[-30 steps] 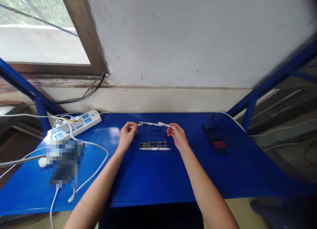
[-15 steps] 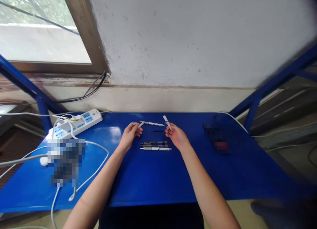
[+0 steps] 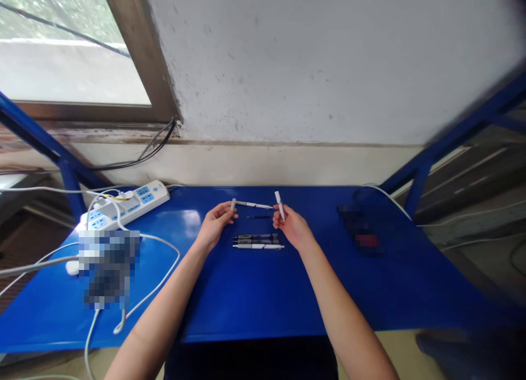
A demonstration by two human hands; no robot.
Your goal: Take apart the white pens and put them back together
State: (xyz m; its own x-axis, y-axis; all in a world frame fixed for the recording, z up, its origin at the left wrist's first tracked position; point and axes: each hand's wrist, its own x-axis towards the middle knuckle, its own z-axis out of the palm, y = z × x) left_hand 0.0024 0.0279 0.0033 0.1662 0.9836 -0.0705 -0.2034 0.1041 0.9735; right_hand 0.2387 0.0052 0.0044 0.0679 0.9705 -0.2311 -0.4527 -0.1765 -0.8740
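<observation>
My left hand [image 3: 216,222] is closed on a short grey pen barrel piece [image 3: 233,205], held nearly upright between thumb and fingers. Across from it, my right hand [image 3: 291,224] grips a white pen barrel [image 3: 279,201] with its upper end tilted slightly left. Behind and between the hands lies a white pen [image 3: 255,205]. A thin dark pen refill [image 3: 258,217] rests on the table just in front of that pen. Nearer to me, dark pens [image 3: 255,239] and a white-and-grey pen [image 3: 258,247] lie side by side.
The blue table [image 3: 255,298] meets a wall at the back. A white power strip [image 3: 135,202] with plugs and looping white cables [image 3: 172,246] occupies the left. Blurred dark items [image 3: 357,229] lie at the right. Blue frame posts [image 3: 415,183] rise at both sides.
The grey piece in my left hand has turned from slanting to nearly upright. The white barrel in my right hand has tipped more upright and shifted slightly right. The table items stay put.
</observation>
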